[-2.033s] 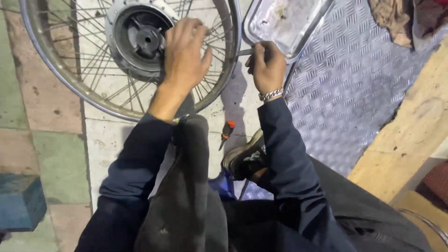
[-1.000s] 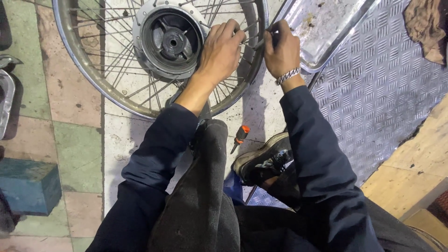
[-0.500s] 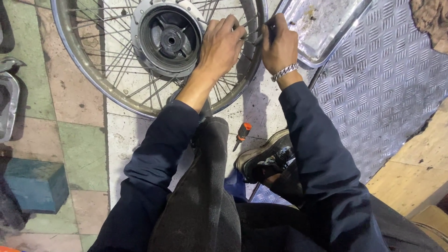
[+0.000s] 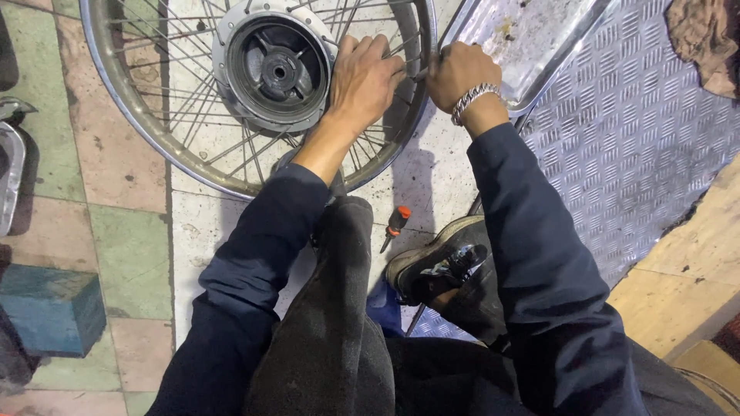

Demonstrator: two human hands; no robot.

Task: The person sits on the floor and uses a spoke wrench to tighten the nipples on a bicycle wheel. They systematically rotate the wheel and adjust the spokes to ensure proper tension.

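Lying flat on the tiled floor, a spoked motorcycle wheel fills the upper left of the head view, its chrome rim running from the top edge round to just in front of the person's knee. At its middle sits the grey brake-drum hub, with thin wire spokes fanning out to the rim.

The left hand rests on the spokes between hub and rim, its fingers curled and pressed down among the wires on the wheel's right side. The right hand, with a metal chain bracelet at the wrist, is closed in a fist just outside the rim, gripping a slim metal tool whose tip reaches in toward the left hand's fingertips; what kind of tool it is cannot be told.

Just beyond the right hand lies a shallow metal tray, resting partly on a sheet of chequer plate. A small screwdriver with an orange and black handle lies on the floor near the person's worn shoe. A crumpled brown rag sits at the top right, wooden boards at the right, and a blue block at the lower left.
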